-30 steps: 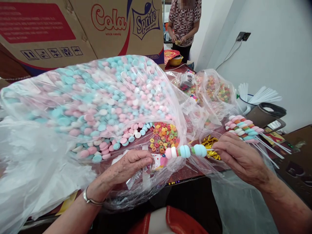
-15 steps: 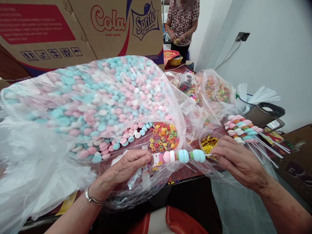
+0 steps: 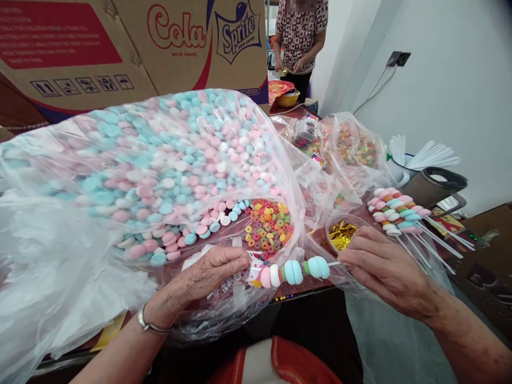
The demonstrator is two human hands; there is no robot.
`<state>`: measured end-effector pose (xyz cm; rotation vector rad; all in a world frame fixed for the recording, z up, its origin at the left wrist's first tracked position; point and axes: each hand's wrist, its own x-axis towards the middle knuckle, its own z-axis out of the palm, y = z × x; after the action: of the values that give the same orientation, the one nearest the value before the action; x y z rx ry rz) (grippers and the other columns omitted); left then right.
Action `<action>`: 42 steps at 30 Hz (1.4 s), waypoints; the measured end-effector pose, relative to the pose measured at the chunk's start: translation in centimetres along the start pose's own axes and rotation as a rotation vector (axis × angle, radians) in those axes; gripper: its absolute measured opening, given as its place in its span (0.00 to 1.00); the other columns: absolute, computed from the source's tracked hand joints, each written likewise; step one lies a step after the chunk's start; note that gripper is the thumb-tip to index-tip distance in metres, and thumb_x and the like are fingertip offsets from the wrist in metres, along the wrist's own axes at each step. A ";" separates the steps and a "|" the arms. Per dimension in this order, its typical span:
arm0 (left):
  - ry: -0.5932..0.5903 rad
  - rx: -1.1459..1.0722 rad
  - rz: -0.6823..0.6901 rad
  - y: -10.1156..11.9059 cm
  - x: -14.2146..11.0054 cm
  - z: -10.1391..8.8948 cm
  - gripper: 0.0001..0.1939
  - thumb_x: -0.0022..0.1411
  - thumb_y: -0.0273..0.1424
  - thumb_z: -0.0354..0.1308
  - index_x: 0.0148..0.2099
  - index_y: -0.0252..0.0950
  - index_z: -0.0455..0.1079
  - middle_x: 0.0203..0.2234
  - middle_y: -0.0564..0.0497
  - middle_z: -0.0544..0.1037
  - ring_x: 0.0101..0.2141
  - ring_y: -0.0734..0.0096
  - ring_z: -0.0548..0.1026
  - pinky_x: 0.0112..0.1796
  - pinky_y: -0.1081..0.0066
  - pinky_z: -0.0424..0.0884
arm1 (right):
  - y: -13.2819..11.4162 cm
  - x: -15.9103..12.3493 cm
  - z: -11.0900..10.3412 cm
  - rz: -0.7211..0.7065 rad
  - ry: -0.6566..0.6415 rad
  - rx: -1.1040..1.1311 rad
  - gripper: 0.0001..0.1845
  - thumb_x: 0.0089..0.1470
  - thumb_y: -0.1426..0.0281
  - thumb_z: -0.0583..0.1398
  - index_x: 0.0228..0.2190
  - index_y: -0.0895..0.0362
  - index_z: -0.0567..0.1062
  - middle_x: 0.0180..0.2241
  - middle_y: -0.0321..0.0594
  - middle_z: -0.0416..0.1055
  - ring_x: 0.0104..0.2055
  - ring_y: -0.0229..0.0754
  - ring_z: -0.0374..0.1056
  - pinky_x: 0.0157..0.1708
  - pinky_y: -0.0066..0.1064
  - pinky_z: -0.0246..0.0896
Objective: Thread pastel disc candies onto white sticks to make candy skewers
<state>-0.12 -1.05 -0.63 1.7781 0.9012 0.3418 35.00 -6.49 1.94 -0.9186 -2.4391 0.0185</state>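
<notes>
My right hand pinches the bare end of the white stick of a marshmallow skewer. Pink, white and blue marshmallows with green gummy rings between them are threaded along it. A small clear, printed candy bag is gripped by my left hand, fingers closed with the thumb on top. The skewer's pink end is at the bag; whether it is inside, I cannot tell. Just beyond my left hand lie colourful gummy rings and loose marshmallows. A round tub of gold twist ties stands behind my right hand.
A large clear bag of marshmallows fills the left, before a cardboard box. Finished skewers are stacked at right, near a brown jug and white sticks. Another person stands at the back.
The skewer and my right hand have moved left and slightly down, toward the bag in my left hand. My left hand stays almost in place. The other person's hands have shifted a little.
</notes>
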 end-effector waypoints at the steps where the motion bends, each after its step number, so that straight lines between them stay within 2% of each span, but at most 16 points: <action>1: -0.006 0.008 -0.003 -0.1 0.0 0.0 0.19 0.69 0.41 0.50 0.30 0.34 0.70 0.24 0.55 0.68 0.27 0.74 0.63 0.29 0.74 0.60 | -0.1 0.1 0.2 0.001 0.015 -0.006 0.08 0.61 0.79 0.54 0.40 0.59 0.71 0.33 0.40 0.72 0.36 0.41 0.65 0.45 0.38 0.60; 3: -0.011 0.017 -0.009 -0.2 0.0 0.0 0.20 0.69 0.41 0.49 0.31 0.34 0.70 0.24 0.55 0.69 0.27 0.73 0.64 0.30 0.74 0.60 | -0.2 0.2 0.5 0.005 0.043 -0.021 0.08 0.61 0.79 0.54 0.40 0.58 0.71 0.33 0.40 0.72 0.36 0.41 0.66 0.46 0.39 0.60; 7: 0.073 0.025 -0.042 -0.1 -0.2 -0.2 0.20 0.69 0.42 0.50 0.31 0.34 0.71 0.26 0.53 0.71 0.28 0.72 0.65 0.31 0.74 0.62 | -0.8 0.3 1.2 0.069 0.062 -0.005 0.09 0.62 0.79 0.53 0.37 0.55 0.70 0.33 0.39 0.74 0.36 0.41 0.69 0.48 0.38 0.62; 12: 0.062 0.012 -0.017 -0.1 -0.1 -0.2 0.22 0.70 0.42 0.49 0.32 0.34 0.74 0.27 0.52 0.74 0.30 0.70 0.68 0.34 0.73 0.63 | -1.5 0.6 2.0 0.113 0.103 -0.006 0.10 0.61 0.79 0.53 0.33 0.54 0.71 0.29 0.37 0.73 0.32 0.40 0.69 0.43 0.37 0.64; 15: 0.064 0.022 -0.001 0.0 0.0 -0.1 0.21 0.69 0.40 0.49 0.30 0.34 0.74 0.26 0.53 0.73 0.28 0.72 0.66 0.31 0.74 0.62 | -1.6 0.6 2.2 0.128 0.110 0.040 0.10 0.62 0.78 0.53 0.34 0.55 0.71 0.28 0.37 0.72 0.32 0.40 0.68 0.41 0.35 0.64; 20: 0.109 0.040 -0.027 0.8 -0.2 -0.1 0.20 0.68 0.39 0.51 0.29 0.33 0.73 0.24 0.53 0.72 0.26 0.73 0.65 0.30 0.74 0.62 | -1.4 0.2 2.6 0.150 0.191 0.011 0.08 0.61 0.78 0.54 0.36 0.56 0.71 0.28 0.37 0.71 0.32 0.40 0.67 0.44 0.37 0.63; 26: 0.098 0.035 -0.023 0.9 -0.2 -0.3 0.20 0.67 0.40 0.52 0.29 0.33 0.73 0.25 0.51 0.74 0.27 0.71 0.68 0.30 0.74 0.63 | -1.5 0.1 2.2 0.157 0.199 0.052 0.09 0.61 0.77 0.53 0.36 0.55 0.71 0.29 0.38 0.72 0.31 0.40 0.67 0.39 0.37 0.63; 29: 0.109 0.018 -0.022 0.4 -0.3 -0.4 0.17 0.67 0.39 0.53 0.30 0.33 0.74 0.26 0.50 0.76 0.29 0.70 0.70 0.31 0.74 0.64 | -1.5 0.2 2.0 0.181 0.208 0.065 0.09 0.60 0.78 0.53 0.36 0.55 0.71 0.28 0.37 0.72 0.32 0.41 0.67 0.39 0.37 0.62; 34: 0.045 0.095 -0.033 0.4 -0.3 0.0 0.11 0.66 0.35 0.55 0.36 0.34 0.74 0.28 0.52 0.76 0.30 0.70 0.70 0.32 0.74 0.65 | -1.6 0.3 2.2 0.177 0.220 0.068 0.09 0.60 0.78 0.54 0.35 0.55 0.72 0.28 0.37 0.71 0.31 0.40 0.67 0.41 0.37 0.62; 37: 0.097 0.117 -0.061 0.6 -0.3 0.6 0.10 0.66 0.34 0.55 0.35 0.35 0.72 0.27 0.54 0.73 0.30 0.72 0.69 0.32 0.74 0.64 | -1.8 0.5 2.3 0.153 0.246 0.063 0.10 0.59 0.78 0.54 0.35 0.55 0.72 0.28 0.37 0.72 0.30 0.41 0.67 0.40 0.37 0.63; 42: 0.178 0.030 -0.034 0.3 -0.3 1.1 0.11 0.66 0.36 0.55 0.35 0.35 0.71 0.27 0.55 0.70 0.29 0.73 0.67 0.30 0.75 0.63 | -1.8 0.7 2.0 0.142 0.229 0.038 0.09 0.59 0.78 0.54 0.36 0.56 0.72 0.28 0.38 0.72 0.31 0.41 0.67 0.38 0.37 0.63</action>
<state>0.51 -2.01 -0.69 1.7779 1.0654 0.4731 32.51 -7.15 0.86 -1.0171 -2.1537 0.0098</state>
